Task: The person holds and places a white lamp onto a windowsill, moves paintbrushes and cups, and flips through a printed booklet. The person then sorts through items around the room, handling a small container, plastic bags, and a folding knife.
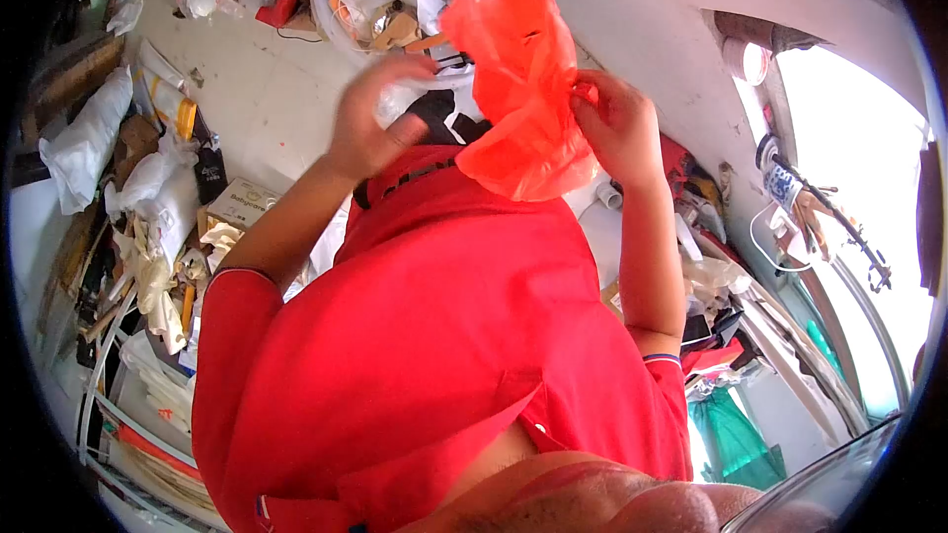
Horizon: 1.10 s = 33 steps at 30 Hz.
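A thin, translucent red plastic bag hangs crumpled in front of the red shirt at the top centre. My right hand pinches its right edge between thumb and fingers. To the left of the bag is my left hand, slightly blurred, its thumb and fingers apart with nothing between them. A gap separates that hand from the bag. Behind and below the bag lies something black and white, partly hidden.
Plastic bags and scraps are piled at the top. On the left are white bags, a cardboard box and a wire rack. At the right stand a bright window, a cluttered shelf and a green cloth.
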Each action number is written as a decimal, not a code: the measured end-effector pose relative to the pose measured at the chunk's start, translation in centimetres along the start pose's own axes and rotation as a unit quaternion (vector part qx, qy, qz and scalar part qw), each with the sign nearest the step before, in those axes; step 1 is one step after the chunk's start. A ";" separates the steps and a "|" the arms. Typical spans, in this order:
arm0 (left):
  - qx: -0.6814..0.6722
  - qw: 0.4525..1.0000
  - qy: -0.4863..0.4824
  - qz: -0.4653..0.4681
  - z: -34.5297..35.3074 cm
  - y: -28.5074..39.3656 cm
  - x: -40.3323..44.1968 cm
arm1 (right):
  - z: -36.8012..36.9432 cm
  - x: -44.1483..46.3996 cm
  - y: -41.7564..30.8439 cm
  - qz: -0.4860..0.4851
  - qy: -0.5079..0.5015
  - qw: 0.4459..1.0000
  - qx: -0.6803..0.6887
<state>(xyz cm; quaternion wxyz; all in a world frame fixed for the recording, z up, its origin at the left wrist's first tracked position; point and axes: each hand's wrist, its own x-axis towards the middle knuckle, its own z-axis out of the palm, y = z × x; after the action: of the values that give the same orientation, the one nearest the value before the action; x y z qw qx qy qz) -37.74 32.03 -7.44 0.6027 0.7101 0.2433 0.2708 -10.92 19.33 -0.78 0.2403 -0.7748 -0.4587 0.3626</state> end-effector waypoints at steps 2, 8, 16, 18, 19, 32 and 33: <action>-0.056 0.991 0.113 -0.030 -0.6 1.4 1.0 | -0.4 -0.6 -1.5 -0.028 -0.029 0.999 0.019; -0.036 0.983 0.181 0.014 -0.4 5.1 4.7 | -0.8 -1.0 -2.1 -0.094 -0.044 0.994 0.047; -0.242 0.956 0.165 -0.007 -2.4 6.0 1.8 | -0.9 -1.2 0.3 -0.139 0.030 0.990 0.020; -0.265 0.947 0.156 -0.093 -2.1 6.1 0.0 | 0.5 -1.1 1.3 -0.167 0.038 0.984 -0.055; -0.196 0.956 0.145 -0.165 -1.9 6.4 -1.3 | 1.4 -1.1 1.5 -0.182 0.054 0.980 -0.065; 0.103 0.831 0.260 -0.481 2.6 5.6 -20.9 | 9.5 -1.1 18.5 0.023 -0.283 0.937 -0.202; 0.086 0.826 0.288 -0.477 2.7 5.4 -21.5 | 10.2 -1.2 19.1 0.028 -0.298 0.936 -0.183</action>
<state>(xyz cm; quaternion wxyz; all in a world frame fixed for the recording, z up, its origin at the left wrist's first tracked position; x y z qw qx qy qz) -51.62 14.83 -4.41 0.4959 0.4441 0.7365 0.1202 -9.05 9.83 -20.19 -0.0636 -0.6743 -0.5459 0.4932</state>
